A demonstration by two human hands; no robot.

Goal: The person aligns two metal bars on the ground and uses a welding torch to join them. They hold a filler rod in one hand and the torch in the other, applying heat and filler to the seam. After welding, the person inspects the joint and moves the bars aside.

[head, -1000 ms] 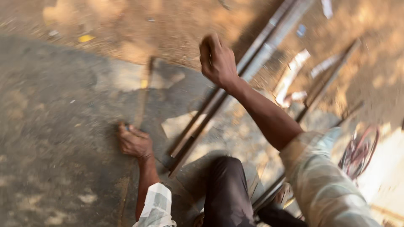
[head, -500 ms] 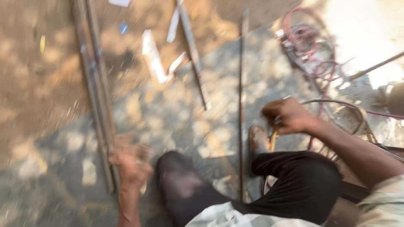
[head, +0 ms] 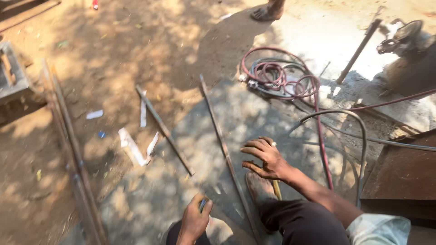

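We look down at our own two hands over a patch of concrete ground in dappled shade. Our left hand, low in the frame just left of centre, is closed around a small dark object whose kind we cannot make out. Our right hand, right of centre, has its fingers loosely curled and spread; a yellowish stick-like handle shows just below it, but we cannot tell whether the hand grips it. Between the two hands a long thin metal rod runs from the upper middle down to the bottom of the frame. A shorter rod lies to its left, well apart. Coiled red and grey hoses sit in the upper right, and long metal bars lie along the left side. Someone else's foot shows at the top edge.
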